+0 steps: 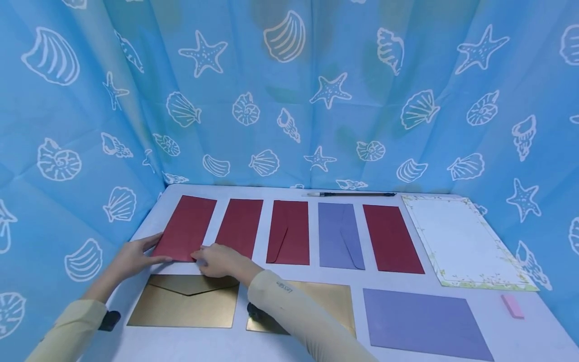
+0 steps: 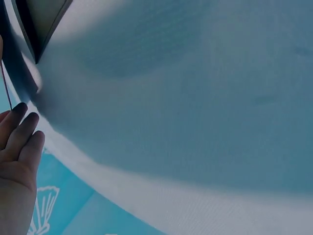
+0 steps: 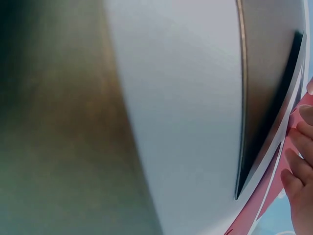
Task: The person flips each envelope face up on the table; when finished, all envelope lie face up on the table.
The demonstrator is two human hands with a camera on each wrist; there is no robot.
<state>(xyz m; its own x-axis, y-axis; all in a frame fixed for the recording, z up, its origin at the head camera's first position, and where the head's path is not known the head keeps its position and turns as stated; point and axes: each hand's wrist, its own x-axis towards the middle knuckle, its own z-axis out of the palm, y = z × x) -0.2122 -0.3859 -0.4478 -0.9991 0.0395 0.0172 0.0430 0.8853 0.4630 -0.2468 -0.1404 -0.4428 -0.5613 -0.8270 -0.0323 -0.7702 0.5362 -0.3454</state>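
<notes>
A red envelope (image 1: pixel 187 226) lies at the left end of the back row, between my two hands. My left hand (image 1: pixel 133 256) touches its front left corner, the thumb along the front edge and the fingers at the left side. In the left wrist view, that hand's fingers (image 2: pixel 22 132) look fairly straight. My right hand (image 1: pixel 221 260) pinches the front right corner of the same envelope; its thumb is mostly hidden. Just in front lies a gold envelope (image 1: pixel 190 304) with its pointed flap showing. My right forearm passes over a second gold envelope (image 1: pixel 332 304).
Rightward in the back row lie a red envelope (image 1: pixel 242 221), another red one (image 1: pixel 296 231), a purple envelope (image 1: pixel 336 236) and a dark red one (image 1: pixel 393 239). Also present are a brush (image 1: pixel 357 194), flower-bordered paper (image 1: pixel 466 241), a purple envelope (image 1: pixel 425 322) and a pink eraser (image 1: pixel 512 306).
</notes>
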